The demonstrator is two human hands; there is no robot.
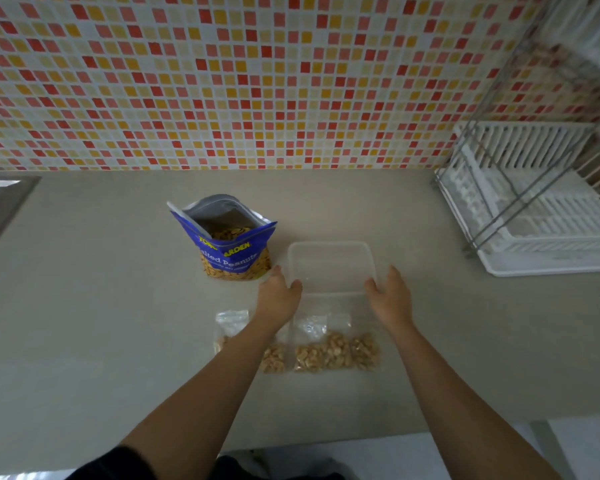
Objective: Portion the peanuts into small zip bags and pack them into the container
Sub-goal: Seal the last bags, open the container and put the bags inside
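A clear plastic container [331, 263] stands empty on the beige counter. My left hand [280, 292] grips its near left corner and my right hand [390, 294] grips its near right corner. To the container's left stands a blue bag of salted peanuts [226, 237], open at the top with peanuts showing inside. Several small zip bags filled with peanuts [333, 348] lie in a row on the counter nearer to me, between and under my forearms. My left forearm hides part of the left-hand zip bags [229, 327].
A white dish rack [534, 216] with a metal frame stands at the right against the tiled wall. A steel sink edge [0, 199] shows at the far left. The counter's front edge [361, 434] runs below my forearms.
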